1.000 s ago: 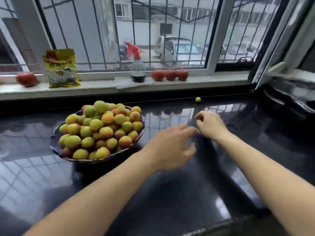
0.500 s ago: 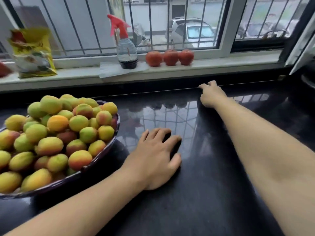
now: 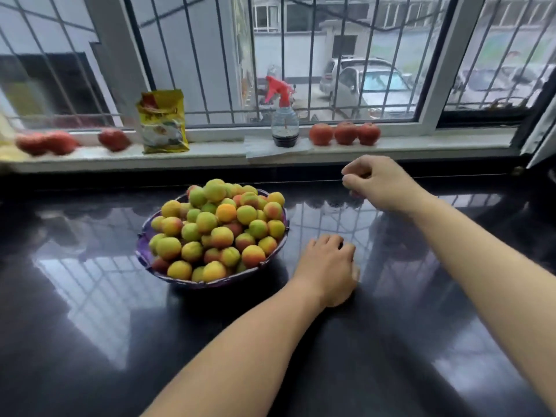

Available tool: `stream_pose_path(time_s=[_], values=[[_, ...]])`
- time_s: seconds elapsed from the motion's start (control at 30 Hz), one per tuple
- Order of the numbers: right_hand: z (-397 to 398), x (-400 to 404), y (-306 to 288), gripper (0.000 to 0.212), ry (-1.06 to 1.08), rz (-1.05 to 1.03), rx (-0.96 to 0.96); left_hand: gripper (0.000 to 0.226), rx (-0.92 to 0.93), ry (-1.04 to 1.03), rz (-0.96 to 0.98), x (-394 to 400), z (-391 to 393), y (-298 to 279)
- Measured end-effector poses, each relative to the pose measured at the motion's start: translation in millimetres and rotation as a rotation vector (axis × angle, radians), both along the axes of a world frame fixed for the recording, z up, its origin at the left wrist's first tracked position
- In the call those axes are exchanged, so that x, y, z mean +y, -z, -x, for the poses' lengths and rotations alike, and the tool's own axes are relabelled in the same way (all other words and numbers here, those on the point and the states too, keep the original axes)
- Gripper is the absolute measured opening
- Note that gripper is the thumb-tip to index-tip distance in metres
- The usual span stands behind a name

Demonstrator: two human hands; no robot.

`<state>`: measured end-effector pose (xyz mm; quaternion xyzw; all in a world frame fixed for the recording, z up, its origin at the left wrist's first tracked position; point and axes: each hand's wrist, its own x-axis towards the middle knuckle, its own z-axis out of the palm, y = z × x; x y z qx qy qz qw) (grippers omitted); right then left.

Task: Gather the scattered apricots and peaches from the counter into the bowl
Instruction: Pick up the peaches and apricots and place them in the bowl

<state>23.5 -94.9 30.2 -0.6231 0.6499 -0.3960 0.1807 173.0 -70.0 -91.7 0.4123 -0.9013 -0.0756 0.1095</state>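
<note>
Nearly done: bowl (image 3: 141, 246) heaped with fruit, counter (image 3: 90, 341) shows no strays. My right hand (image 3: 380, 185) curls over something small, unclear what; left hand (image 3: 329, 266) rests flat, holding nothing.

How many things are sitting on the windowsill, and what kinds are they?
Red round fruits: 6, three on the right and three on the left, the leftmost blurred
Yellow packet: 1
Spray bottle: 1
Total: 8

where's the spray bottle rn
Head view: the spray bottle stands on the windowsill, between the yellow packet and three red fruits.
</note>
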Motion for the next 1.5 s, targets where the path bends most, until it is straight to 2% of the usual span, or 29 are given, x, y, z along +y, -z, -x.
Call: stream_pose_path(time_s=[0.07, 0.13, 0.23, 0.37, 0.47, 0.6, 0.7, 0.83, 1.0, 1.13, 1.2, 1.27, 1.33, 1.4, 1.47, 1.5], values=[[-39.8, 32.5, -19.2, 0.015, -0.138, 0.004, -0.04, 0.034, 0.022, 0.009, 0.041, 20.4, -13.6, -4.7], [-73.9, 59.8, -28.7, 0.023, -0.259, -0.049, -0.04, 0.035, 0.152, 0.102, 0.066, 50.7, -46.3, -9.9], [-117.6, 84.8, -23.7, 0.029, -0.361, -0.077, 0.098, 0.034, 0.378, 0.14, 0.131, 90.8, -132.3, -15.5], [-170.7, 98.6, 2.1, 0.022, -0.296, -0.006, 0.259, 0.022, 0.505, -0.068, 0.335, 92.2, -247.9, -5.1], [-202.8, 95.3, 11.3, 0.019, -0.248, 0.077, 0.333, 0.023, 0.521, -0.287, 0.316, 82.3, -286.8, 2.8], [-228.6, 84.0, 18.1, 0.023, -0.213, 0.241, 0.522, 0.02, 0.676, -0.508, 0.151, 71.0, -288.8, 6.5], [-240.7, 81.4, 25.6, 0.023, -0.198, 0.32, 0.598, 0.018, 0.708, -0.527, 0.144, 69.9, -289.9, 6.5], [-244.5, 79.1, 34.8, 0.023, -0.189, 0.271, 0.676, 0.019, 0.704, -0.52, 0.158, 70.8, -289.2, 5.4], [-231.0, 78.0, 36.9, 0.024, -0.212, 0.23, 0.537, 0.025, 0.688, -0.402, 0.256, 70.3, -284.0, 2.2], [-200.3, 53.2, 7.2, 0.013, -0.059, 0.283, 0.344, 0.039, 0.775, -0.423, 0.191, 71.6, -285.7, -0.7], [-190.1, 25.5, -9.6, 0.023, -0.042, 0.175, 0.362, 0.039, 0.78, -0.422, 0.191, 70.8, -284.9, 2.4], [-194.4, -0.7, -20.0, 0.035, -0.137, 0.034, 0.348, 0.037, 0.821, -0.415, 0.184, 70.1, -284.3, -1.0], [-205.4, -21.9, -20.9, 0.041, -0.249, -0.083, 0.357, 0.035, 0.924, -0.413, 0.186, 62.7, -284.3, -20.4], [-207.2, -37.0, -19.6, 0.038, -0.272, -0.087, 0.383, 0.029, 0.974, -0.392, 0.229, 40.6, -280.4, -53.4], [-197.6, -46.1, -21.8, 0.034, -0.213, -0.036, 0.342, 0.027, 0.912, -0.352, 0.196, 3.0, -271.0, -90.7], [-191.9, -49.0, -22.6, 0.034, -0.191, -0.027, 0.344, 0.027, 0.812, -0.336, 0.124, -19.8, -265.3, -105.0]])
